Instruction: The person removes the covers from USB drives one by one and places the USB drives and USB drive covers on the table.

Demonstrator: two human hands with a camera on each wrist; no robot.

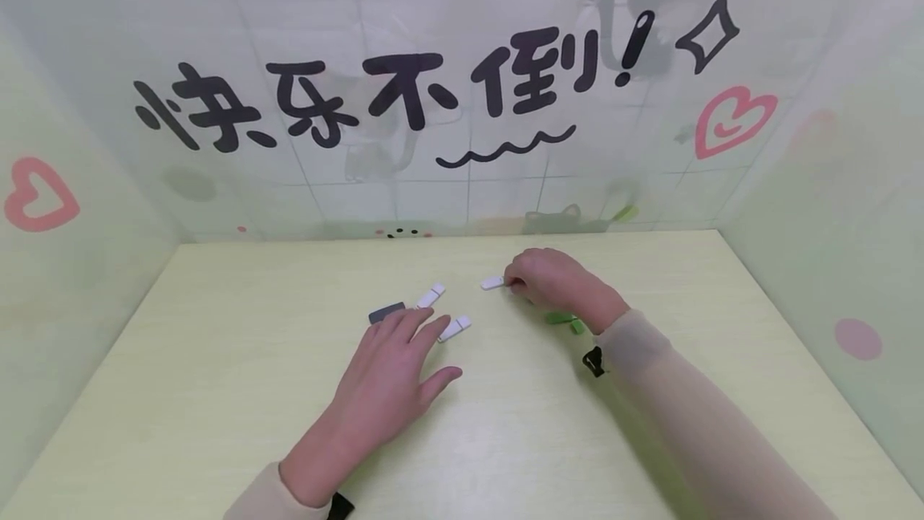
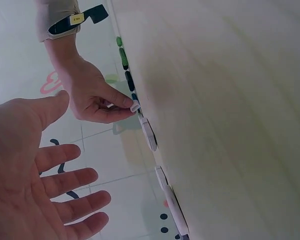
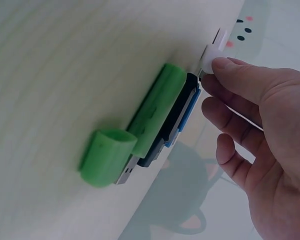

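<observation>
My right hand [image 1: 552, 279] pinches the right end of a white USB stick [image 1: 492, 283] between thumb and index finger, low over the table. In the right wrist view, part of that stick [image 3: 208, 60] shows at the fingertips. My left hand [image 1: 390, 367] holds nothing, its fingers spread. Its fingertips overlap two other white USB sticks, one behind [image 1: 432, 295] and one in front [image 1: 455, 328], and a dark grey stick [image 1: 387, 312]. Under my right wrist lies a green USB stick [image 3: 157, 110], its metal plug partly showing beside a green cap [image 3: 107, 157].
Behind the green stick lie a black stick [image 3: 174, 117] and a blue one [image 3: 190, 110]. The pale wooden table [image 1: 216, 375] ends at a back wall [image 1: 433, 207] with printed writing, and side walls stand at left and right.
</observation>
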